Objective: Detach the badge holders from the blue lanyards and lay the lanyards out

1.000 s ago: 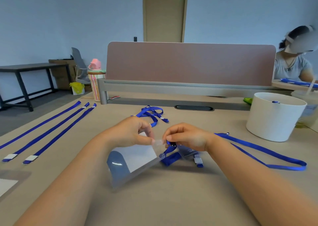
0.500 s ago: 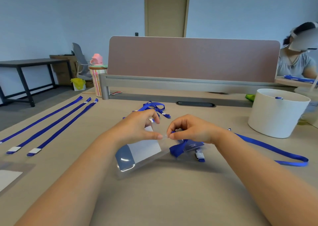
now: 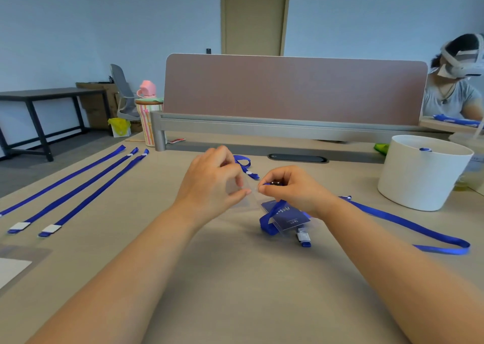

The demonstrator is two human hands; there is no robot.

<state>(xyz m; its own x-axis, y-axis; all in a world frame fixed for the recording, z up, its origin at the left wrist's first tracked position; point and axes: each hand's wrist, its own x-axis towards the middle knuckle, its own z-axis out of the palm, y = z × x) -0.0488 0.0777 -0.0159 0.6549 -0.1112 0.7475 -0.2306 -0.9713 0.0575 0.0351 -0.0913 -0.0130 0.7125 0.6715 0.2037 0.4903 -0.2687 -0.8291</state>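
My left hand (image 3: 212,178) pinches the edge of a clear badge holder (image 3: 247,190), which shows only as a faint film between the two hands. Opposite it, my right hand (image 3: 290,189) pinches the dark clip (image 3: 275,183) of a blue lanyard (image 3: 392,220), whose strap trails right across the table and loops back. A second holder with a dark blue card (image 3: 286,216) lies under my right wrist, wrapped by blue strap. Three lanyards (image 3: 78,186) lie straight and parallel at the left. Another bunched lanyard (image 3: 245,163) sits behind my left hand.
A white round bucket (image 3: 419,181) stands at the right, and a drink cup is behind it. A brown desk divider (image 3: 288,89) closes the far edge. Flat clear holders (image 3: 15,262) lie at the near left. Another person (image 3: 453,94) sits at the far right.
My left hand has risen and turned the clear holder up, so its blue and white card no longer hangs below the hand. Both hands sit a little farther from me.
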